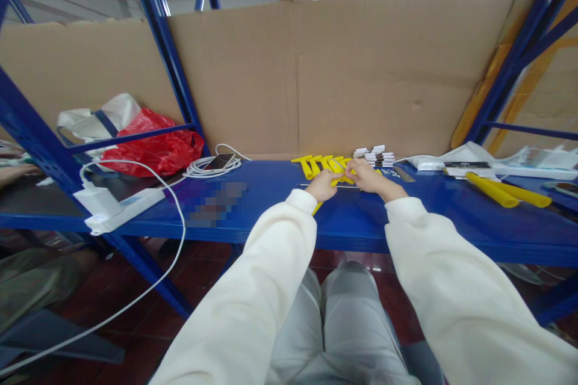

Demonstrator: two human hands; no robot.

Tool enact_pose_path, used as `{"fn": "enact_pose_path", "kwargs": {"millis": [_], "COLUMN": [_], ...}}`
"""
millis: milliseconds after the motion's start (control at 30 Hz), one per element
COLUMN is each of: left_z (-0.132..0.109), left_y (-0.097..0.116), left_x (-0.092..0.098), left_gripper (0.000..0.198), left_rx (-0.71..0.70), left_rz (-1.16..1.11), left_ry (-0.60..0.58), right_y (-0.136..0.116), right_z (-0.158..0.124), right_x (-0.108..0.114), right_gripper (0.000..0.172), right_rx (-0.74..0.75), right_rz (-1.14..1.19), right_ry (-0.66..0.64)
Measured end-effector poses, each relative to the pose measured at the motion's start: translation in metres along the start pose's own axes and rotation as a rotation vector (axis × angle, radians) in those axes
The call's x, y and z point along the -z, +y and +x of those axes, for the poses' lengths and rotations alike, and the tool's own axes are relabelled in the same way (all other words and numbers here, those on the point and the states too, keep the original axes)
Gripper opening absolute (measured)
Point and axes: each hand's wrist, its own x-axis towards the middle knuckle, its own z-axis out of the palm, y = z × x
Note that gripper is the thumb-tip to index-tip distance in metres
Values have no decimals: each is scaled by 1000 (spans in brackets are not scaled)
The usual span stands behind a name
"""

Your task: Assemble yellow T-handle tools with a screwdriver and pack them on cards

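Note:
My left hand [322, 185] is closed around a yellow T-shaped plastic tool [317, 208], whose handle sticks out below the fingers toward the table's front edge. Close beside it, my right hand [363, 176] has its fingers pinched at the top end of the same yellow tool; any small part between them is too small to make out. Just behind both hands, several more yellow T-shaped tools [306, 167] lie in a row on the blue table. A thin metal rod [303, 184] shows beside the left hand.
Small white packets [378, 156] are stacked behind my right hand, near a metal ruler [403, 174]. Two yellow-handled tools [492, 190] lie to the right. On the left are a coiled white cable [208, 168], a power strip [130, 209] and a red bag [151, 141]. Cardboard [352, 72] closes the back.

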Motion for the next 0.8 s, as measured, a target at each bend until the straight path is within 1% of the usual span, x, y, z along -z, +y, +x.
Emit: {"fn": "enact_pose_path", "kwargs": {"millis": [133,233,333,400,533,633,700,800], "left_z": [-1,0,0,1,2,3,4,4], "left_y": [0,-1,-3,-5,-8,-10,-10,-11], "left_x": [2,2,0,-1,-4,-4,-3,-1], "left_gripper": [59,60,59,57,53,52,53,55], "left_rx": [-6,-23,-39,-41,-14,23,37,44], "left_rz": [14,18,3,-2,-21,-32,-40,-51], "left_ry": [-1,-3,9,23,67,120,155,177], "right_y": [-3,0,4,6,11,15,15,10], "right_z": [1,0,0,0,1,2,2,0], "right_x": [2,0,-4,-7,-11,-8,-5,0], "right_gripper": [11,10,6,2,14,14,14,23], "right_rx": [-26,-52,-73,-93,-173,-256,-306,-369], "right_rz": [-6,47,112,157,242,266,292,397], "right_ry": [-36,-18,8,41,151,245,235,144]}}
